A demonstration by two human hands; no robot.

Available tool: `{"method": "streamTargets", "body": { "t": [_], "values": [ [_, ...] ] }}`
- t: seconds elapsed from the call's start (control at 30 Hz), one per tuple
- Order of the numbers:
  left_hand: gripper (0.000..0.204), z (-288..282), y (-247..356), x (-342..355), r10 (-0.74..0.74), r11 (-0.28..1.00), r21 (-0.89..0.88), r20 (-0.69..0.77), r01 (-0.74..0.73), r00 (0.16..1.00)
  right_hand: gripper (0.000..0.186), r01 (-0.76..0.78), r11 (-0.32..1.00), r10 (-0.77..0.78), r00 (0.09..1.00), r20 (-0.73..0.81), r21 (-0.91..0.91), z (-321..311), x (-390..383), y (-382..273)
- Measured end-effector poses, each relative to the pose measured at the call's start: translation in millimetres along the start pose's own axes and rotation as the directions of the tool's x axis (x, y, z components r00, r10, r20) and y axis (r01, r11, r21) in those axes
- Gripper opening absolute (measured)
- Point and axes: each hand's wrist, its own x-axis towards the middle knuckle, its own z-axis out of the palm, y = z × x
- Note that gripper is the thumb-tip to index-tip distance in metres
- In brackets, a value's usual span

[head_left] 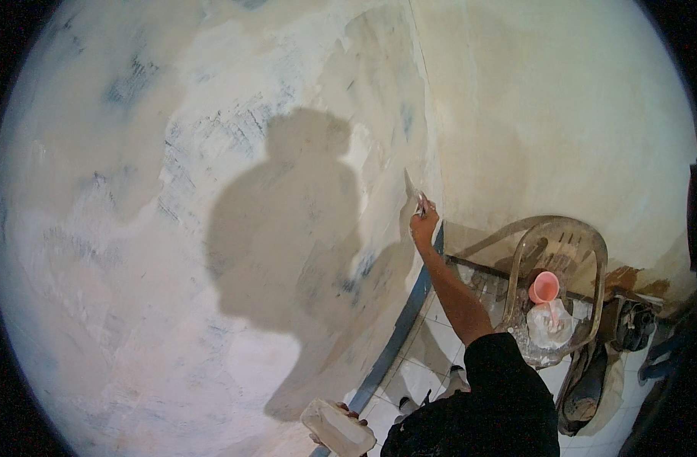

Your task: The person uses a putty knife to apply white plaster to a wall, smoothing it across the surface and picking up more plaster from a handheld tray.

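Observation:
My right hand [423,223] reaches forward to the wall [226,343], close to the corner. Its fingers are closed round the handle of a putty knife [411,183], whose thin blade lies at the wall surface. At the lower edge, my left hand [351,413] grips an off-white rectangular tub [338,428] from behind, so most of that hand is hidden. The tub's contents cannot be made out. Patchy white and beige filler covers the wall, with bluish paint showing through in places.
A yellowish wall [554,122] meets the patched one at the corner. A stained plastic armchair [601,251] stands at the right, holding a pink mug [544,287] and a white plastic bag [550,326]. Beside it lies a dark bag [584,388] on the tiled floor [432,343].

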Motion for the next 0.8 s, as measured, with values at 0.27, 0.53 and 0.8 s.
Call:
{"method": "streamTargets", "body": {
  "t": [0.27, 0.53, 0.8],
  "values": [
    [0.092, 0.7, 20.4, -14.3, 0.153, 0.958, 0.278, -0.301, -0.067, 0.941, 0.061, 0.002, 1.000, -0.002, 0.998, 0.056, -0.010, -13.0, -100.2, -65.5],
    [0.080, 8.9, 49.6, -24.2, 0.228, 0.851, 0.523, -0.456, 0.052, 0.860, 0.049, 0.055, 0.980, -0.028, 0.989, 0.143, -0.190, -33.7, -227.6, -138.7],
    [0.067, 20.7, 64.7, -26.6, -0.170, 0.978, -0.120, 0.014, 0.170, 0.985, 0.055, 0.221, 0.975, -0.212, 0.913, 0.349, 0.017, -79.5, -323.3, -232.0]
  ]
}}
